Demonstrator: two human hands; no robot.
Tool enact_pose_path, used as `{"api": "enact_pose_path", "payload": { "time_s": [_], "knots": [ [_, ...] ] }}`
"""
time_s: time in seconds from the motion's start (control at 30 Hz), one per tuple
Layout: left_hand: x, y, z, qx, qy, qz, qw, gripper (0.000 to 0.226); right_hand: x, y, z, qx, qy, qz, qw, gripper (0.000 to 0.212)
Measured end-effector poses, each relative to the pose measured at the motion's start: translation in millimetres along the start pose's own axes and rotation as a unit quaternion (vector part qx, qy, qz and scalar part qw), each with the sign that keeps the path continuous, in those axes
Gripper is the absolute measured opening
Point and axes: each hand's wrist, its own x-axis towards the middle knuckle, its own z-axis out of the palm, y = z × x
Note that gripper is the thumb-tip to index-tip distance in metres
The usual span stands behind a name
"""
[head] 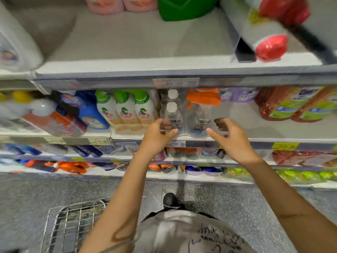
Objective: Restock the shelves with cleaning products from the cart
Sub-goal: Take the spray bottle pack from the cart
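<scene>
Clear plastic film wraps a pack of see-through spray bottles (186, 115), two with white screw caps and one with an orange trigger head. The pack stands upright at the front edge of the middle grey shelf (264, 132), just beside a row of white bottles with green caps (125, 108) on its left, with bare shelf on its right. The left hand (160, 132) is at the pack's left side, fingers loosely spread and unclenched, its thumb lying across the front of the nearest bottle. The right hand (231, 136) is at the pack's right side, also spread with curved fingers and holding nothing, its thumb tip reaching the wrap's edge. Motion blur hides whether either hand truly presses the pack. Farther left on the same shelf stands a blue bottle (91, 114), and at far right lie red packs with green labels (284, 105). On the shelf above sit a green jug (182, 8) and a tilted white bottle with a red cap (262, 33). Below, on the speckled grey floor (237, 207), the silver wire cart (73, 221) stands to the person's left.
</scene>
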Motion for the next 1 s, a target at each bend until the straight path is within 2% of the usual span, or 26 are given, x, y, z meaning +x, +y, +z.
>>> {"api": "enact_pose_path", "payload": {
  "time_s": [0.1, 0.27, 0.47, 0.67, 0.8, 1.0],
  "knots": [
    [-48.6, 16.0, -12.3, -0.06, -0.017, 0.039, 0.997, 0.025, -29.6, -25.1, -12.7, 0.062, -0.017, -0.042, 0.997, 0.017],
    [-136.0, 18.5, -27.3, -0.133, 0.058, 0.062, 0.988, 0.021, -76.7, -67.5, -17.4, 0.156, -0.065, -0.11, 0.979, 0.008],
    [-232.5, 1.6, -48.8, -0.175, 0.208, 0.053, 0.961, 0.012, -127.2, -121.7, 4.2, 0.222, -0.208, -0.178, 0.936, 0.007],
    [-317.0, -13.9, -72.0, -0.187, 0.375, 0.037, 0.907, 0.016, -171.8, -169.4, 40.6, 0.225, -0.331, -0.239, 0.885, 0.008],
    [-370.0, -28.8, -87.9, -0.193, 0.442, 0.024, 0.876, 0.02, -212.8, -198.4, 78.5, 0.223, -0.412, -0.279, 0.838, 0.006],
    [-461.3, -76.2, -122.2, -0.192, 0.526, -0.011, 0.828, 0.016, -293.7, -236.7, 161.0, 0.182, -0.506, -0.311, 0.783, 0.017]
  ]
}}
